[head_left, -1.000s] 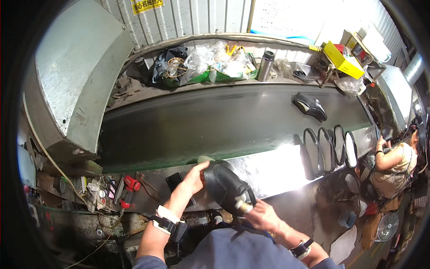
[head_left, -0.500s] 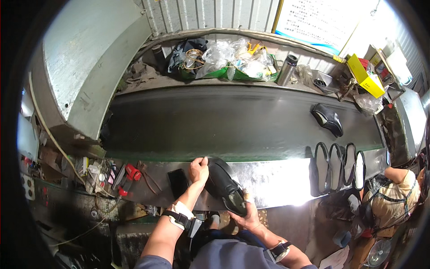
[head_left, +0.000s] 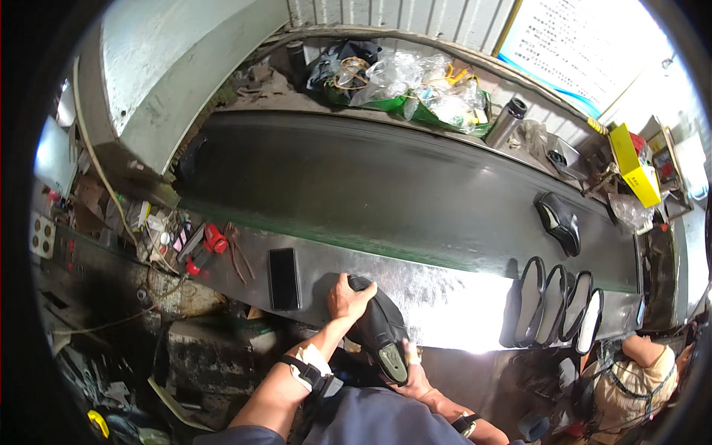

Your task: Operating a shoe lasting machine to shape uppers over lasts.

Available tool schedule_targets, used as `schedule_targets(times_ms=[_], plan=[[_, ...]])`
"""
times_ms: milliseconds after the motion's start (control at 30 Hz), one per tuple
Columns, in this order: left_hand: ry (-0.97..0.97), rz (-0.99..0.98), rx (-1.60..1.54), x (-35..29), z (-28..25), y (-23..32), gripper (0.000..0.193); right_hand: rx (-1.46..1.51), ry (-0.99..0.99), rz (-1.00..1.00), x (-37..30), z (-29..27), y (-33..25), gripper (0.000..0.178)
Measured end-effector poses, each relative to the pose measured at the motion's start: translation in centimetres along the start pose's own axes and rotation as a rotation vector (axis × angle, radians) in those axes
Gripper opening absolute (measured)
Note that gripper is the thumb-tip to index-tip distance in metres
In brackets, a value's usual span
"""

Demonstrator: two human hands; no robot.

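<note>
Between my hands is a black shoe (head_left: 380, 320), tilted over the near edge of the metal bench. Its opening, with a pale insole inside, points toward me. My left hand (head_left: 348, 298) is closed around the far, toe end. At the heel, my right hand (head_left: 412, 380) grips from the right side with the thumb up along it; its other fingers are partly hidden under the shoe. A black phone (head_left: 285, 279) lies on the bench left of the shoe.
Several black-rimmed soles (head_left: 532, 300) stand in a row at the right, with another black shoe (head_left: 559, 222) on the dark belt (head_left: 356, 185) behind them. Pincers (head_left: 237, 254) and a red tool (head_left: 214, 239) lie at left. A steel flask (head_left: 506, 122) stands behind. Another person (head_left: 630, 382) sits at right.
The shoe has come nearer my body and turned slightly, still in both hands. My left hand has shifted right and down. The whole view has swung round a little.
</note>
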State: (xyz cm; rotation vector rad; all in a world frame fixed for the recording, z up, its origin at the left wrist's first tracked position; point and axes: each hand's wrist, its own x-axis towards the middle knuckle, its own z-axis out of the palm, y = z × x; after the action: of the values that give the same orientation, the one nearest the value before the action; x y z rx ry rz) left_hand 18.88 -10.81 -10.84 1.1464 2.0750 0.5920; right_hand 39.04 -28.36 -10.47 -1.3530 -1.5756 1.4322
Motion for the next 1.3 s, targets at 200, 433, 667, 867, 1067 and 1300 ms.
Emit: schedule_targets(times_ms=[200,433,667,867,1067,1300], plan=[[0.055,-0.067,-0.357,0.2,-1.8,-2.4,0.041,-0.206,-0.127,-0.131,0.7,-1.7,-1.1,0.11],[0.172,-0.013,-0.5,-3.7,-11.4,-2.0,0.049,0.726,-0.31,0.396,7.9,-1.6,-9.7,0.1],[0.509,-0.145,-0.532,-12.4,-23.3,-9.3,0.06,0.445,-0.419,0.222,9.0,10.6,-15.9,0.047],[1.002,-0.186,-0.712,-22.6,-35.8,-16.1,0.053,0.46,-0.613,-0.14,3.9,25.1,-24.3,0.042],[1.794,-0.054,-0.253,-31.6,-46.3,-28.5,0.061,0.603,-0.791,0.063,-1.0,37.1,-27.7,0.039],[1.6,-0.512,-0.319,-36.2,-48.2,-41.0,0.098,0.72,-0.922,0.129,-8.1,45.3,-32.1,0.042]])
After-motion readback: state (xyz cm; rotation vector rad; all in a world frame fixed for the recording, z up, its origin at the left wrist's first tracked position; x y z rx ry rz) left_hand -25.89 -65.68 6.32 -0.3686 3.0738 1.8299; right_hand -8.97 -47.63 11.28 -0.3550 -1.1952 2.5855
